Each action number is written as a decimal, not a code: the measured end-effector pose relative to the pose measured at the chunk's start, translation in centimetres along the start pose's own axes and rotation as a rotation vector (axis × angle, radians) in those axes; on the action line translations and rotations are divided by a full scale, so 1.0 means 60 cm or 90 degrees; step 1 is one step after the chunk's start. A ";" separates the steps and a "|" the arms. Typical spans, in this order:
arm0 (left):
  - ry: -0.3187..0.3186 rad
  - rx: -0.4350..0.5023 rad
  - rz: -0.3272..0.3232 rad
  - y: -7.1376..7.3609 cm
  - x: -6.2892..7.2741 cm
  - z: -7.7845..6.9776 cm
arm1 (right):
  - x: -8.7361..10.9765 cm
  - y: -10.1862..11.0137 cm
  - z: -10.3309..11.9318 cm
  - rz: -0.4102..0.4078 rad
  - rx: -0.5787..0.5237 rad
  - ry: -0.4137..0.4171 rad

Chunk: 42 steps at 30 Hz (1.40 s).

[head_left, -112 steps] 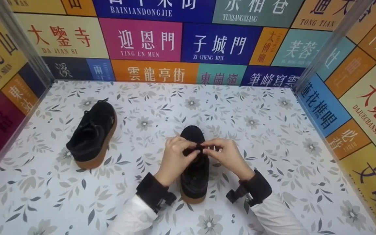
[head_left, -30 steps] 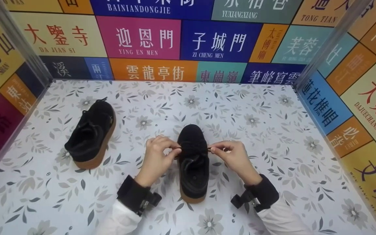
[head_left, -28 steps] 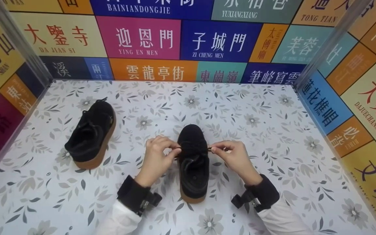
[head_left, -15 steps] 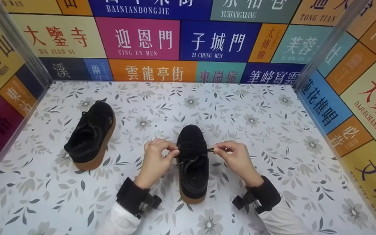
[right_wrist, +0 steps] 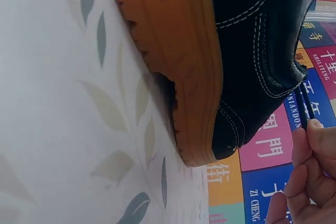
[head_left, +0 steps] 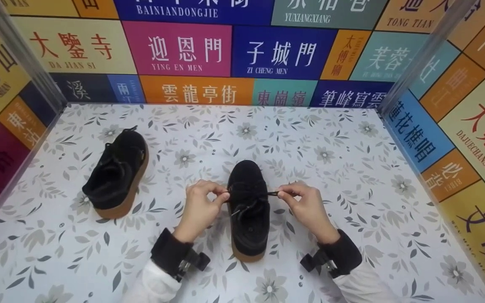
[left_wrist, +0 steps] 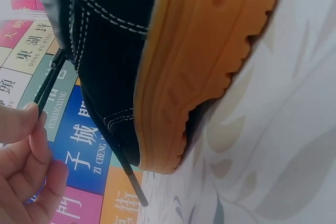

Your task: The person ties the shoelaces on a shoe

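A black shoe [head_left: 244, 173] with a tan gum sole [left_wrist: 173, 72] stands upright on the patterned tabletop, its toe pointing away from me. To its left, my left hand [head_left: 202, 206] pinches a loop of black shoelace [left_wrist: 47, 87] between thumb and forefinger. My right hand [head_left: 307, 208] pinches another lace loop [right_wrist: 302, 103] on the opposite side, drawn out sideways from the shoe. Between them a bow crosses the top of the shoe. A loose lace end [left_wrist: 135, 183] hangs along the shoe's side in the left wrist view.
A second black shoe [head_left: 114, 172] with laces and a tan sole stands at the left, toe angled to the back right. The white floral tabletop [head_left: 335, 134] meets colourful lettered walls [head_left: 177, 50] at the back and sides.
Both hands were together over the laces and have since moved apart to either side, each with a lace loop. In the last second the right hand has drifted slightly further right.
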<state>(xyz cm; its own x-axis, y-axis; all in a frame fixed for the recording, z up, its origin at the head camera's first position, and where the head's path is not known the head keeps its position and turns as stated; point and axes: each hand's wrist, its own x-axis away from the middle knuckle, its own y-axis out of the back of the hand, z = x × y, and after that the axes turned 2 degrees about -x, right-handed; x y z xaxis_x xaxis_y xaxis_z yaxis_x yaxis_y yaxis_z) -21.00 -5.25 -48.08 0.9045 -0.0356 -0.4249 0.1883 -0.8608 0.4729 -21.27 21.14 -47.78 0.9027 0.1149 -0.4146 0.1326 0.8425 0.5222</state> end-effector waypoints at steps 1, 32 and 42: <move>0.002 0.003 0.000 0.001 0.000 0.000 | 0.001 0.000 0.000 0.001 0.005 0.007; 0.068 0.046 0.048 0.000 0.013 0.003 | 0.015 -0.004 -0.010 0.012 0.005 -0.034; 0.012 0.073 0.061 0.004 0.032 -0.019 | 0.020 -0.016 0.004 0.053 -0.132 -0.129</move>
<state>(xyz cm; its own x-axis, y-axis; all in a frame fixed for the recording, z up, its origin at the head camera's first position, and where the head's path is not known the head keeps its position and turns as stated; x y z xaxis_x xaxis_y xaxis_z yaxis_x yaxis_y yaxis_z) -18.77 -4.98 -47.90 0.9232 -0.1114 -0.3678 0.0573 -0.9065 0.4182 -20.23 20.31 -48.58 0.9730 0.0978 -0.2089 -0.0124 0.9265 0.3761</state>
